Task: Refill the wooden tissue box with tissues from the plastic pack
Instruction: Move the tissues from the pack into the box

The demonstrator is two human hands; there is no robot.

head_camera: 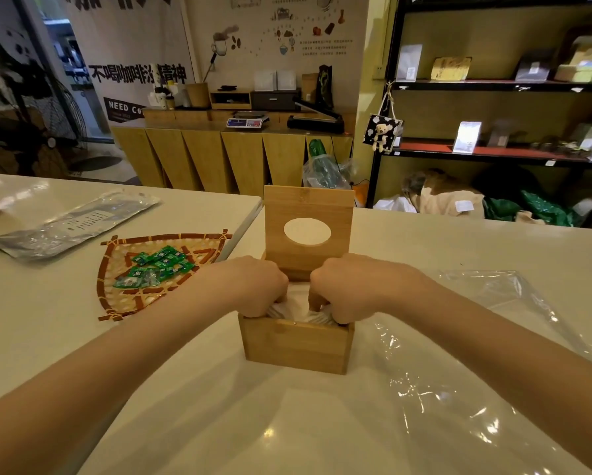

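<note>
Tissue box (pixel 296 344) matt wood; plastic pack (pixel 486 354) clear, glossy; table (pixel 219 423) smooth, shiny.

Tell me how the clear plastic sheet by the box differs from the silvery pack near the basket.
The clear plastic wrap is see-through and crumpled, spread loosely on the person's right; the silvery pack is opaque, printed with dark marks, and lies flatter at far left. The wrap sits close beside the wooden tissue box, the pack farther away beyond the woven basket. Both are shiny and rest on the table.
</note>
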